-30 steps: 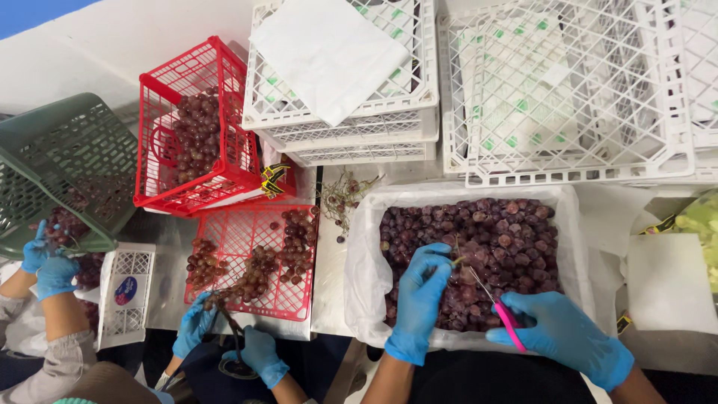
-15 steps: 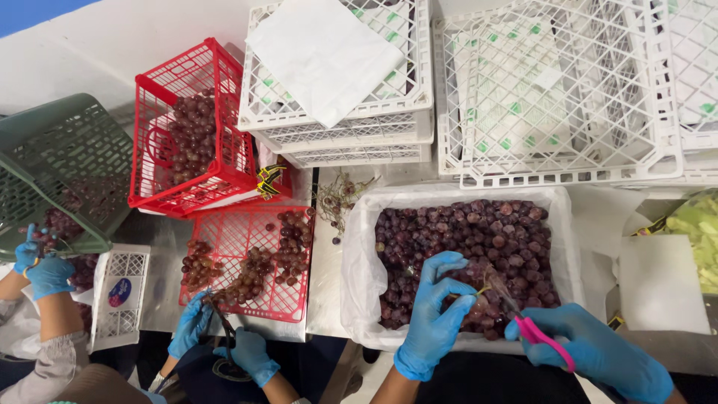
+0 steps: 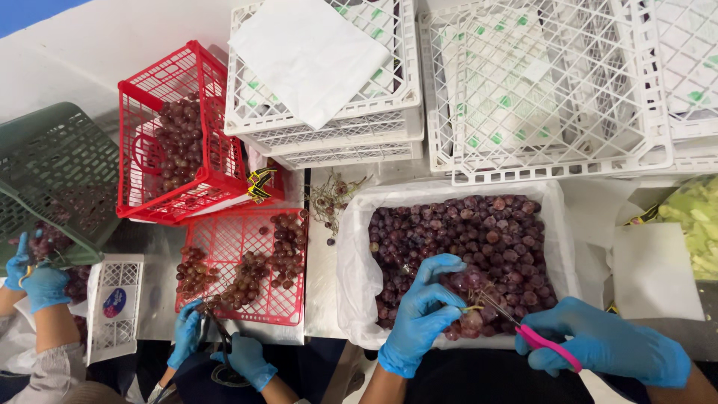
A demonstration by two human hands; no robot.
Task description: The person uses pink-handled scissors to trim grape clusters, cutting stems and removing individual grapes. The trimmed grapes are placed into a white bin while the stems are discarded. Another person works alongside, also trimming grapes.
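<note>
Head view looks straight down at a white plastic-lined crate full of loose dark red grapes, set on the table in front of the person. Their left hand in a blue glove rests on the near side of the grape heap, its grip closed around a small bunch of grapes with a pale stem showing between the fingertips. Their right hand in a blue glove is closed on the pink-handled scissors, whose thin blades point left and reach the bunch by the left fingertips; whether the blades are open cannot be told.

Left of the crate lies a flat red plastic crate with scattered grape clusters, where another person's two blue-gloved hands work with dark scissors. Behind it stands a tilted red plastic basket holding more grapes. Stacked white lattice crates fill the far side of the table, one topped with a white paper sheet. A green plastic basket sits at far left.
</note>
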